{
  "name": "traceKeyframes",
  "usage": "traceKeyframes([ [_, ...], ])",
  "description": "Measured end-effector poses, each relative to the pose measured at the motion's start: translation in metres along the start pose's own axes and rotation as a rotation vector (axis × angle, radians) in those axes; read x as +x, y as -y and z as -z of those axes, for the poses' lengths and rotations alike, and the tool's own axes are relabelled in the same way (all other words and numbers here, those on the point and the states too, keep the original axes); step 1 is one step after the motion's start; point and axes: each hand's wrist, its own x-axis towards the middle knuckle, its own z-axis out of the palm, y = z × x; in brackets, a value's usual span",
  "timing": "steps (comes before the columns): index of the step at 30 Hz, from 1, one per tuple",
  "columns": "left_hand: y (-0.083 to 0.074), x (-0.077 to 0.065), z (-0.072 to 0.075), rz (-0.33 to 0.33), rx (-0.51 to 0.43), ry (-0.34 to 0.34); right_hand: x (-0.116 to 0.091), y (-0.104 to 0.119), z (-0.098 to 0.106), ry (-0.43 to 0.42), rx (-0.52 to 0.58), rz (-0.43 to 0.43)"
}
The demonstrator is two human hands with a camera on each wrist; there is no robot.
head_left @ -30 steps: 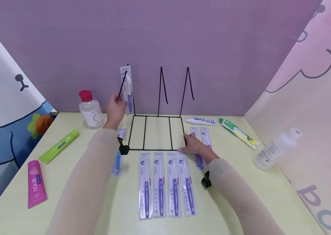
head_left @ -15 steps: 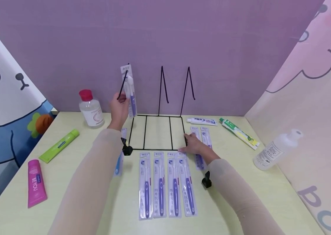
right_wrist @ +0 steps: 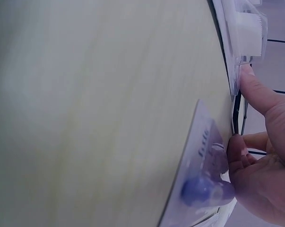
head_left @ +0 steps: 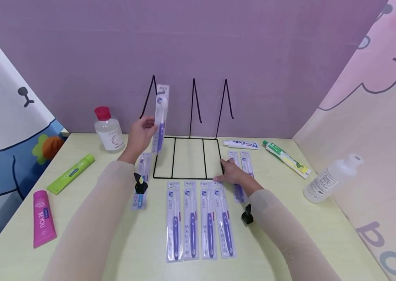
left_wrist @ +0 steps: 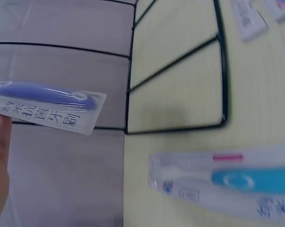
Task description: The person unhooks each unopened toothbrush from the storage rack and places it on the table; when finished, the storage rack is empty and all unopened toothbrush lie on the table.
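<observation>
My left hand (head_left: 141, 134) pinches a packaged purple toothbrush (head_left: 160, 117) by the side of its pack, upright. The pack overlaps the upright of the left hook (head_left: 148, 95) on a black wire rack (head_left: 188, 178), with the hook's prong to its left. In the left wrist view the pack's handle end (left_wrist: 47, 97) juts past the fingers. My right hand (head_left: 231, 171) holds the rack's front right corner, thumb at the front wire and fingers at the side wire. Several packaged purple toothbrushes (head_left: 192, 220) lie in front; two more (head_left: 246, 162) lie partly behind the right hand.
A packaged blue toothbrush (head_left: 141, 199) lies under the left wrist. On the left are a red-capped bottle (head_left: 110, 134), a green tube (head_left: 71, 174) and a pink tube (head_left: 44, 220). Two toothpaste tubes (head_left: 241, 145) (head_left: 285, 159) and a white bottle (head_left: 331, 179) are on the right.
My left hand has brought the packaged toothbrush from behind the left hook's prong to its right and lower. My right hand has stayed at the rack's corner.
</observation>
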Motion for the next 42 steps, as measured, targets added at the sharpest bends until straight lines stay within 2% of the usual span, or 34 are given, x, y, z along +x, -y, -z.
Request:
traceKeyframes([
  [6, 0.019, -0.026, 0.029, 0.08, 0.129, 0.096, 0.0, 0.001, -0.002, 0.009, -0.006, 0.009],
  [11, 0.041, -0.049, 0.053, 0.185, 0.221, 0.172, 0.001, 0.003, -0.002, 0.009, -0.013, 0.006],
  [19, 0.074, -0.076, 0.085, 0.458, 0.199, 0.286, 0.001, 0.005, -0.001, 0.01, -0.02, 0.025],
  [23, 0.083, -0.086, 0.092, 0.537, 0.167, 0.35, 0.002, 0.005, -0.001, 0.012, -0.025, 0.027],
  [26, 0.088, -0.091, 0.094, 0.552, 0.138, 0.383, 0.003, 0.005, -0.001, 0.013, -0.029, 0.025],
  [30, 0.093, -0.097, 0.095, 0.533, 0.131, 0.393, 0.004, 0.005, 0.0, 0.019, -0.025, 0.019],
  [36, 0.095, -0.103, 0.093, 0.505, 0.216, 0.383, 0.003, 0.005, 0.003, 0.026, -0.021, 0.006],
  [42, 0.098, -0.106, 0.09, 0.522, 0.265, 0.378, 0.001, 0.003, 0.005, 0.023, -0.031, -0.019],
])
